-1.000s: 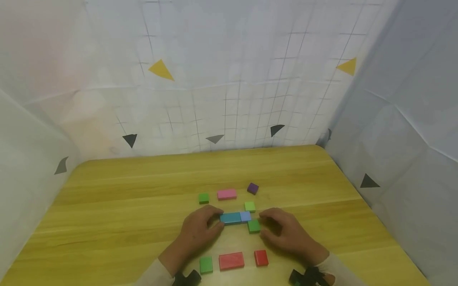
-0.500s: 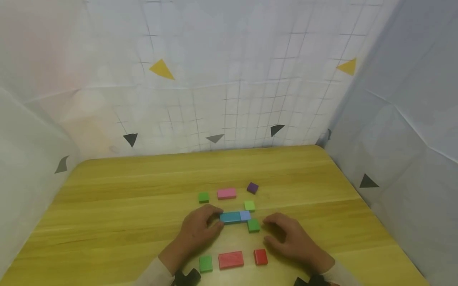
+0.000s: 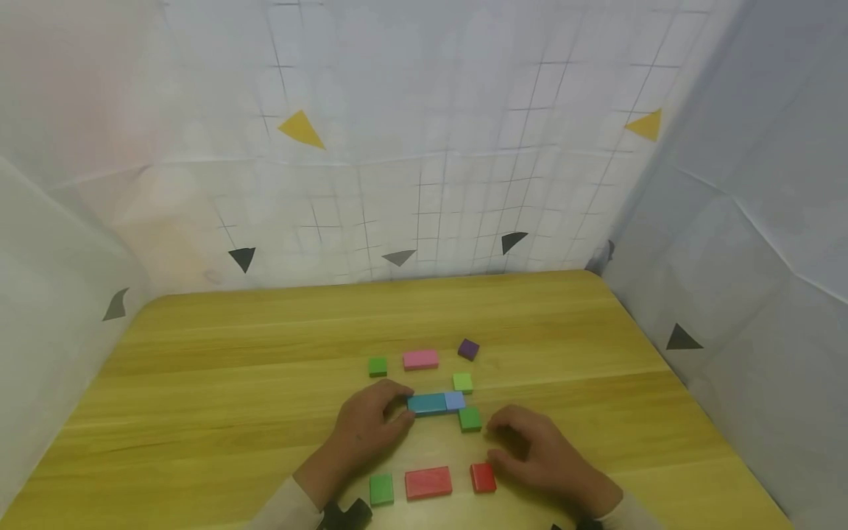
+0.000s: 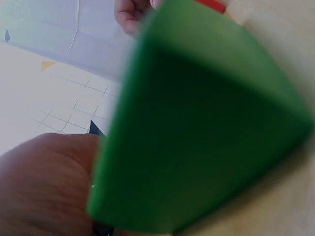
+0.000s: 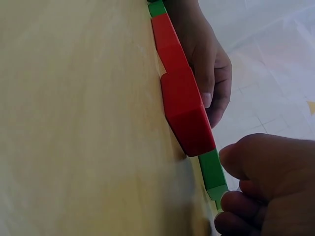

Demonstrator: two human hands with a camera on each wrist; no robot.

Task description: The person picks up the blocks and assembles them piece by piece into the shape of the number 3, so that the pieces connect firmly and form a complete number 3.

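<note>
A long teal-blue block (image 3: pixel 426 404) lies flat mid-table, its right end touching a small light-blue block (image 3: pixel 454 400). My left hand (image 3: pixel 367 423) pinches the teal block's left end between thumb and fingers. Just right of a small dark-green block (image 3: pixel 470 419), my right hand (image 3: pixel 539 449) hovers near the tabletop, fingers loosely bent around nothing. That green block touches the light-blue block's near corner; a lime-green block (image 3: pixel 462 383) sits at its far side. In the left wrist view, a near green block (image 4: pixel 197 142) hides the left fingertips.
Nearer me stand a green block (image 3: pixel 381 489), a long red block (image 3: pixel 428 483) and a red cube (image 3: pixel 483 478) in a row. Farther off are a green block (image 3: pixel 377 366), a pink block (image 3: pixel 420 360) and a purple cube (image 3: pixel 468 349). White sheeting (image 3: pixel 424 147) walls the wooden table (image 3: pixel 218 368).
My right hand has drawn away from the dark-green block, slightly right and toward me. The left hand and all the blocks have stayed in place.
</note>
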